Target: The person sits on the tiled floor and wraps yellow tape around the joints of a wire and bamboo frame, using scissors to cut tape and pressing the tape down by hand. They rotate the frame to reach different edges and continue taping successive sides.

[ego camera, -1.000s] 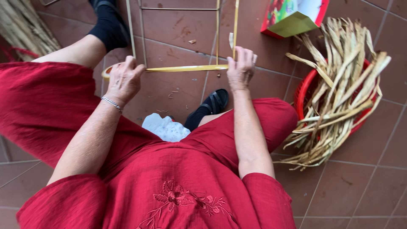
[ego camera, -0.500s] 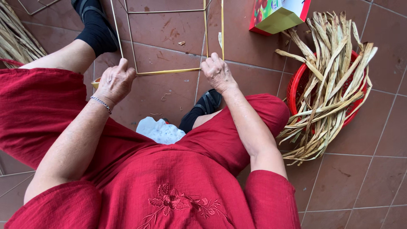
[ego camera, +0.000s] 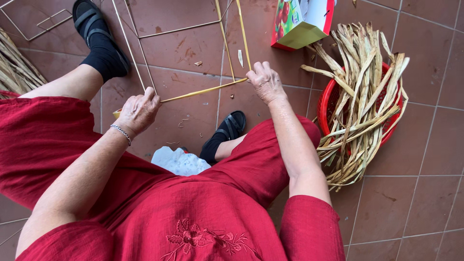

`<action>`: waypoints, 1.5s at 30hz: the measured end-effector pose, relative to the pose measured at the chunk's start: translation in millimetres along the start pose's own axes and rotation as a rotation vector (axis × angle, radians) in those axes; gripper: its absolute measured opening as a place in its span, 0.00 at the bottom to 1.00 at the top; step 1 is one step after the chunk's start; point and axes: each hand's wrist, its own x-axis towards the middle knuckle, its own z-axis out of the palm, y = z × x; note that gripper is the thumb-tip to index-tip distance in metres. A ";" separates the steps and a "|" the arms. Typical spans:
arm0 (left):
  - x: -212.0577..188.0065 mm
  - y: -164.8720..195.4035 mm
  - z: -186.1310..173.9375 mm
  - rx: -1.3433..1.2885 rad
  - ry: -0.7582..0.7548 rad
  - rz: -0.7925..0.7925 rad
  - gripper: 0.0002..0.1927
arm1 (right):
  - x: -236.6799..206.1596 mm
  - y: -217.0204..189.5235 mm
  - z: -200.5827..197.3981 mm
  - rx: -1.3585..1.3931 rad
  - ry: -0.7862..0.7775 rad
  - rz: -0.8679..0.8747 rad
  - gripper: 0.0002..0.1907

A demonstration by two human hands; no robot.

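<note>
My left hand (ego camera: 139,112) grips one end of a yellow straw-wrapped bar (ego camera: 203,90) of a thin metal wire frame (ego camera: 179,30). My right hand (ego camera: 265,81) pinches the bar's other end, where a pale straw strand (ego camera: 243,34) runs up along the frame's upright. A silver bracelet (ego camera: 121,132) circles my left wrist. I sit in red clothes (ego camera: 193,217), with black sandals (ego camera: 231,128) on my feet.
A red basket (ego camera: 329,104) heaped with dried straw strips (ego camera: 365,92) stands at the right. A colourful cardboard box (ego camera: 299,21) lies behind it. More straw (ego camera: 14,67) lies at the left edge. A white cloth (ego camera: 180,162) sits between my legs on the brown tile floor (ego camera: 411,203).
The wrapped bar has tilted, its left end lower. Both hands have shifted along with it, the right hand closing over the corner of the frame.
</note>
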 end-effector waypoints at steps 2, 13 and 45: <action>0.0 1.3 0.0 0.015 0.007 0.002 0.04 | 0.2 0.5 6.1 -0.035 -0.035 0.017 0.03; 10.0 26.2 3.4 -0.018 -0.018 0.050 0.08 | -1.6 -7.3 -9.5 0.578 0.105 0.666 0.17; 69.6 125.2 28.8 -0.413 0.133 -0.206 0.09 | 26.8 -69.8 4.2 1.940 0.385 1.248 0.11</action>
